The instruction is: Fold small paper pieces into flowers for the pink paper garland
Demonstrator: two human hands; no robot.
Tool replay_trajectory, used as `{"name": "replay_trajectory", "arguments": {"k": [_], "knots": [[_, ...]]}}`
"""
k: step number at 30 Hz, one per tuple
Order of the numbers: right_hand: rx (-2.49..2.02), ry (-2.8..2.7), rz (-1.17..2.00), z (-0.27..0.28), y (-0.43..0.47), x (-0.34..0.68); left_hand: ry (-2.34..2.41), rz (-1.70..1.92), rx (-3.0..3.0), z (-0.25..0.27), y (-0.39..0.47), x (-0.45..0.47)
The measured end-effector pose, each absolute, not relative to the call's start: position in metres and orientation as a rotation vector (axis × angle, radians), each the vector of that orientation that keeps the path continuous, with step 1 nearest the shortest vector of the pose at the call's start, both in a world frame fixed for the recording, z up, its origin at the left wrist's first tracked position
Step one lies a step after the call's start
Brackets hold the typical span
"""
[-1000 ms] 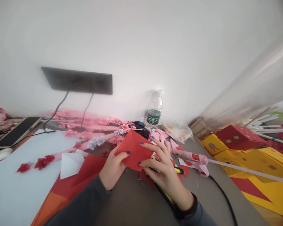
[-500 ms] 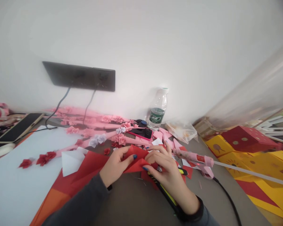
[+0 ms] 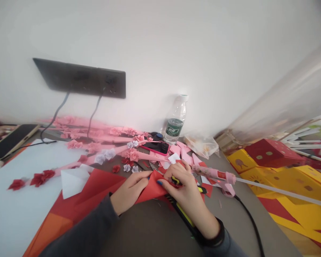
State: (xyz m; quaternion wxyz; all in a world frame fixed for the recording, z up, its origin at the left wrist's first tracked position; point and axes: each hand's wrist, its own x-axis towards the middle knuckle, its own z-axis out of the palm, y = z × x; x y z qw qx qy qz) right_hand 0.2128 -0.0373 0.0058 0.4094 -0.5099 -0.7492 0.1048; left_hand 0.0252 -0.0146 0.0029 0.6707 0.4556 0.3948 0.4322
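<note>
Between my hands is a sheet of red paper [image 3: 155, 187], bent up into a fold. My left hand [image 3: 131, 191] grips its left side, with the fingertips partly behind the paper. The thumb and fingers of my right hand [image 3: 182, 182] pinch its right edge. Under my right wrist lies a black and yellow utility knife [image 3: 186, 216]. More red paper [image 3: 96, 192] spreads on the table to the left. Just right of my right hand rests a pink glue gun [image 3: 214, 175] with a long white glue stick in its back.
Pink paper branches with flowers [image 3: 104, 155] lie along the wall. A water bottle [image 3: 174, 123] stands behind paper scraps and a pink-edged phone [image 3: 156, 147]. Yellow and red boxes [image 3: 280, 153] sit at the right. The glue gun's black cable [image 3: 250, 214] runs toward the front edge.
My hands have drawn closer together, and the red paper between them is folded over more. The whole view has shifted slightly.
</note>
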Motion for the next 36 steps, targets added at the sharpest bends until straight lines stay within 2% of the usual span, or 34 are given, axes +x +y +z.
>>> {"name": "replay_trajectory", "arguments": {"k": [6, 13, 25, 36], "knots": [[-1.321, -1.872, 0.353, 0.008, -0.037, 0.213, 1.197, 0.760, 1.190, 0.005, -0.020, 0.023], [-1.329, -1.863, 0.380, 0.008, -0.037, 0.213, 0.912, 0.720, 1.570, 0.017, -0.016, 0.026], [-1.335, -1.765, 0.480, 0.011, -0.038, 0.212, 0.855, 0.674, 1.613, 0.010, -0.013, 0.027], [-1.207, -1.687, 0.906, 0.017, -0.037, 0.211, 0.796, 0.506, 1.661, 0.008, -0.012, 0.028]]}}
